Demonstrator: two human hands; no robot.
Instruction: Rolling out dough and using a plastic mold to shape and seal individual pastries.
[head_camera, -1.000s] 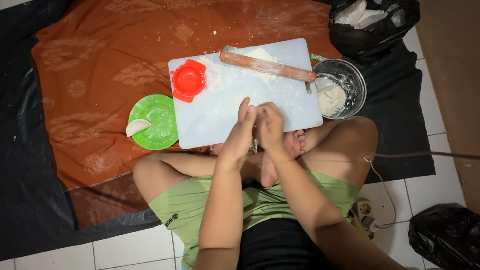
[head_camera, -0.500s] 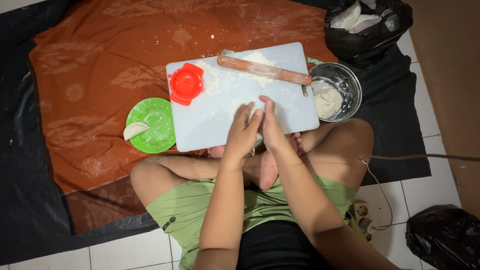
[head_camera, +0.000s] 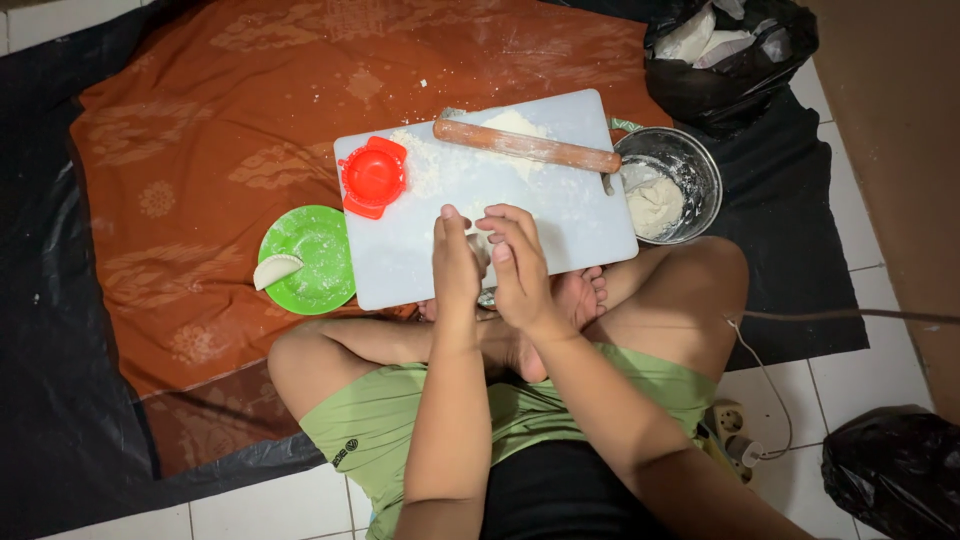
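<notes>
I sit cross-legged on the floor behind a white cutting board (head_camera: 560, 215) dusted with flour. My left hand (head_camera: 455, 265) and my right hand (head_camera: 518, 265) are pressed close together over the board's near edge, holding a small piece of pale dough (head_camera: 479, 243) between the fingers. A wooden rolling pin (head_camera: 527, 146) lies across the far part of the board beside a pile of flour (head_camera: 440, 160). A red dumpling press (head_camera: 373, 176) rests at the board's left corner.
A green plate (head_camera: 318, 268) with one folded dumpling (head_camera: 275, 269) sits left of the board. A metal bowl (head_camera: 692, 165) with dough stands at the right. An orange cloth (head_camera: 200, 150) covers the floor; black bags lie at top right and bottom right.
Both hands stay together on the dough piece and have shifted slightly toward the board's middle, fingers reworking it. The other items have not moved.
</notes>
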